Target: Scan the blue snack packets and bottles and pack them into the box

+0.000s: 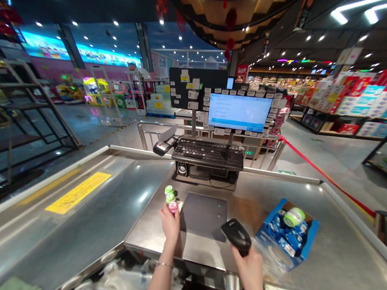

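My left hand (170, 223) grips a short stack of small drink bottles (170, 197) with green and pink tops, held upright just left of a dark grey scale plate (203, 215). My right hand (250, 269) is shut around a black handheld barcode scanner (238, 234), whose head points up and left over the plate. To the right of that hand, a blue open carton (286, 238) tilts on the steel counter. It holds blue-and-white packs and a round green-and-white item (294, 217) on top.
A black keyboard (208, 154) and a monitor (239, 112) stand behind the scale, inside a steel railing. White plastic bags (121, 285) lie below the near counter edge. A red rope (327, 181) runs off to the right, and shelves of boxed goods (370, 99) line the back.
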The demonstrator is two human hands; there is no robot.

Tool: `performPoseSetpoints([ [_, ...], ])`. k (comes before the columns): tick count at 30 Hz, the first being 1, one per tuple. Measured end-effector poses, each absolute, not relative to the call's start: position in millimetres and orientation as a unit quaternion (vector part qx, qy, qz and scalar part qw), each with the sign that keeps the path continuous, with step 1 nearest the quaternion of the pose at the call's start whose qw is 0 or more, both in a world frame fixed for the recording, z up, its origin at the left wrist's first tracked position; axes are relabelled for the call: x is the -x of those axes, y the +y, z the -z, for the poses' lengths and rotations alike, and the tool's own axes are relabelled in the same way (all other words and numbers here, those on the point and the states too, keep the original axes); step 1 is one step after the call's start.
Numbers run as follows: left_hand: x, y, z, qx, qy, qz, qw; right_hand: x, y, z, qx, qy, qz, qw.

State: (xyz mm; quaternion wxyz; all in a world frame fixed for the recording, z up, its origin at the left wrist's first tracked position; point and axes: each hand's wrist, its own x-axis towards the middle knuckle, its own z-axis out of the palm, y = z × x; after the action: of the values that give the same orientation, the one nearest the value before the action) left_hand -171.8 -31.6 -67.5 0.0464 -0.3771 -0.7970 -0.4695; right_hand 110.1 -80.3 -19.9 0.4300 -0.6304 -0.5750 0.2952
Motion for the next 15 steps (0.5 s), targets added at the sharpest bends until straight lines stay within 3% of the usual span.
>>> performPoseSetpoints([
  [5,106,-19,30,0.462,-0.736,0.492,0.056,-126,-74,15,0.64,-0.534,-0.294,0.468],
  [11,-10,0,13,0.603,-0.623,0.473,-0.157,-157,-66,5,0.637,-0.462,-0.296,0.542],
  [15,-67,10,7,0.665,-0.566,0.434,-0.222,-186,-65,-2,0.653,-0.41,-0.288,0.568],
])
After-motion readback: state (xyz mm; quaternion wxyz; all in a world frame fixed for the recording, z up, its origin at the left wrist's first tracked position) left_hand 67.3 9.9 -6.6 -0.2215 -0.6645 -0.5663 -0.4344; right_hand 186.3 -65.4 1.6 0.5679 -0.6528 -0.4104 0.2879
